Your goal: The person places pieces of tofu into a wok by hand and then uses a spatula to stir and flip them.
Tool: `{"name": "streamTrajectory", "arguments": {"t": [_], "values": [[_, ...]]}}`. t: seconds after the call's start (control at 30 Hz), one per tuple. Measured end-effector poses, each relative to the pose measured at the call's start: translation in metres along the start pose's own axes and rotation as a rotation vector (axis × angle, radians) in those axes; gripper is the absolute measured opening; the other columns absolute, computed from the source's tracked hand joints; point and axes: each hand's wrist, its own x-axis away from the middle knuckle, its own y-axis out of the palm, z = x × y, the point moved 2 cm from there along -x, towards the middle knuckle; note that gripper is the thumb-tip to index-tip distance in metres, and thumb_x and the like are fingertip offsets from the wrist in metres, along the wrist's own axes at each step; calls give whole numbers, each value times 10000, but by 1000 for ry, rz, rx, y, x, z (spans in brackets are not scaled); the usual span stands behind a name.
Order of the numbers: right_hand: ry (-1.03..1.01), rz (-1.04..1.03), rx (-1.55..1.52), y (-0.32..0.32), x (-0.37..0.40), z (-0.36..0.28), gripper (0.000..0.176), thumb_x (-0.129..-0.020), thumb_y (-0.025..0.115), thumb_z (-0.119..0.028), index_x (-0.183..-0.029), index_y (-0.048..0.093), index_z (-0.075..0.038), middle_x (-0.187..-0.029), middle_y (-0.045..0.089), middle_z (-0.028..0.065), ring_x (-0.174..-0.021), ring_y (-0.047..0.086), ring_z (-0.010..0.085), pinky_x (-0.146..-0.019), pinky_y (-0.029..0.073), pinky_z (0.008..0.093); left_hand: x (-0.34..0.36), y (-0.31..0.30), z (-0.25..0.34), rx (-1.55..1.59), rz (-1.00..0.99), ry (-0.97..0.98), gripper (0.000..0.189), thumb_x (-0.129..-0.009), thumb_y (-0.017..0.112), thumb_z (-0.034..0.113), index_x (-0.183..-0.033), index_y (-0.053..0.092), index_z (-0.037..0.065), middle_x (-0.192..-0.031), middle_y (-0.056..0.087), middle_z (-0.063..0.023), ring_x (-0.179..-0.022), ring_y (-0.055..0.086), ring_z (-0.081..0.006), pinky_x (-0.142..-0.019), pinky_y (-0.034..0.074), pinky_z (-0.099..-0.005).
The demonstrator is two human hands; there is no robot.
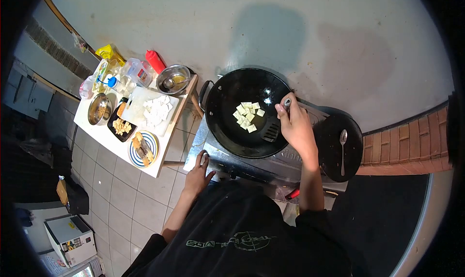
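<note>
My right hand (296, 126) is wrapped round the handle of a black slotted spatula (270, 132), whose blade rests low in a large black wok (227, 136). Several pale square cubes (250, 113) lie grouped in the wok's middle, just left of the blade. The wok sits on a silver gas stove (208, 143). At the stove's front left corner is my left hand (196, 176), fingers apart and fingertips right at the metal edge, holding nothing.
Left of the stove, a wooden table (167, 146) carries a cutting board (133, 114) with white pieces, a striped plate (154, 143), metal bowls (181, 69) and a red squeeze bottle (155, 61). A spoon (343, 139) lies on a round black lid (327, 153) at right.
</note>
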Motion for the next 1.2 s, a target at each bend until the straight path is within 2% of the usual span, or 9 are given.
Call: {"name": "streamTrajectory", "arguments": {"t": [0.17,0.23,0.33,0.57,0.67,0.83,1.03,1.2], "values": [[-16,40,-173,6,-3,7,185,-997,530,-215,-1006,460,-45,-750,604,237,-798,587,490,-681,430,528,0,-3,4,-4,-30,-34,674,-877,692,280,-1401,409,-36,-1551,269,-111,-1046,637,-394,-816,553,-486],[-10,89,-90,-1,-2,1,185,-1000,528,-212,-1008,459,-40,-743,600,235,-793,584,491,-681,431,524,0,-6,6,0,-39,-42,674,-877,692,283,-1399,411,-37,-1549,271,-112,-1043,638,-395,-813,553,-487],[44,58,7,-6,0,-6,177,-998,532,-197,-1003,459,-36,-726,590,230,-777,581,489,-680,431,521,-1,-5,6,11,-43,-39,672,-878,692,286,-1396,412,-38,-1547,272,-114,-1038,639,-397,-808,553,-489],[40,3,-100,3,-4,6,198,-1004,523,-228,-1005,458,-41,-741,591,241,-799,583,491,-682,430,524,-3,-10,11,-22,-74,-67,664,-882,688,284,-1392,411,-38,-1549,262,-118,-1046,637,-400,-812,555,-491],[21,69,-174,5,-2,9,203,-1007,518,-238,-1011,456,-46,-756,594,239,-809,582,491,-683,426,529,-2,-10,12,-28,-65,-54,665,-883,688,281,-1394,408,-39,-1551,256,-119,-1046,636,-402,-814,555,-494],[38,45,36,-1,0,0,193,-1007,516,-226,-1028,450,-46,-765,591,230,-804,585,481,-691,425,532,-3,-9,12,-14,-68,-68,666,-881,690,278,-1394,408,-40,-1548,258,-121,-1034,636,-409,-809,553,-498],[72,8,-146,7,-4,11,187,-1009,511,-224,-1033,447,-50,-795,605,232,-826,590,483,-707,437,532,-3,-7,10,2,-47,-63,657,-878,693,275,-1387,419,-38,-1540,265,-119,-1005,643,-411,-793,553,-497],[51,21,-26,-2,-3,-5,192,-1009,514,-218,-1032,443,-42,-802,609,237,-830,592,486,-709,440,528,-4,-6,11,4,-51,-70,649,-878,693,270,-1382,424,-38,-1539,264,-113,-990,646,-410,-785,555,-494]]}}
